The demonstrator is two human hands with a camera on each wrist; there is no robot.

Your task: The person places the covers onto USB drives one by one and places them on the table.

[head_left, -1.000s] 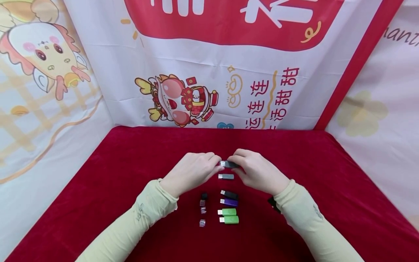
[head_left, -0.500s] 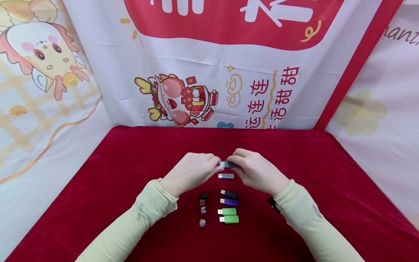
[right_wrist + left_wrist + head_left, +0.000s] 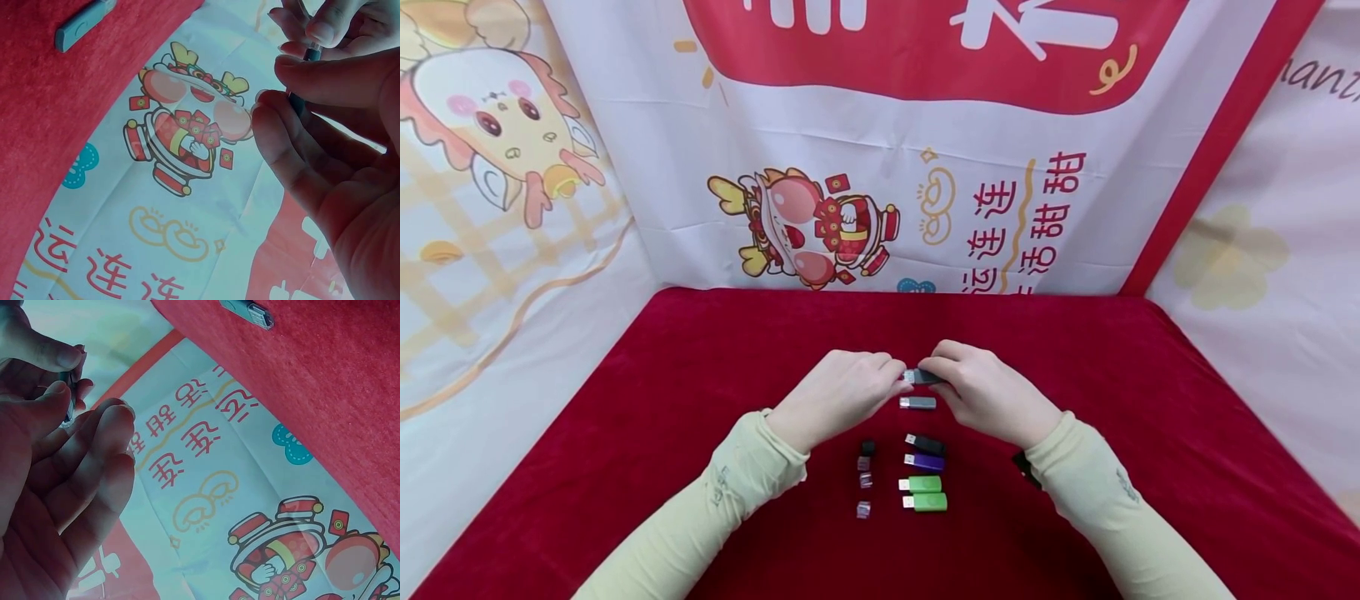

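Note:
A dark grey USB stick (image 3: 927, 377) with a clear cap at its left end is held between both hands, above the red cloth. The left hand (image 3: 846, 390) pinches the capped end between thumb and fingers. The right hand (image 3: 988, 390) grips the dark body; in the right wrist view its thumb and fingertips hide part of the stick (image 3: 312, 54). Just nearer in the head view lies a grey USB stick (image 3: 917, 403) with a clear cap on. In the left wrist view the held stick (image 3: 70, 394) shows only partly between the fingers.
Below lie a black USB stick (image 3: 928, 445), a purple one (image 3: 927, 462) and two green ones (image 3: 925, 484), plugs bare and pointing left. Left of them, a black cap (image 3: 868, 447) and three clear caps (image 3: 863, 509) form a column. A dark object (image 3: 1026, 468) shows beside the right sleeve.
Hardly anything differs. Both hands keep their hold on the dark grey USB stick, and the things on the cloth lie as before.

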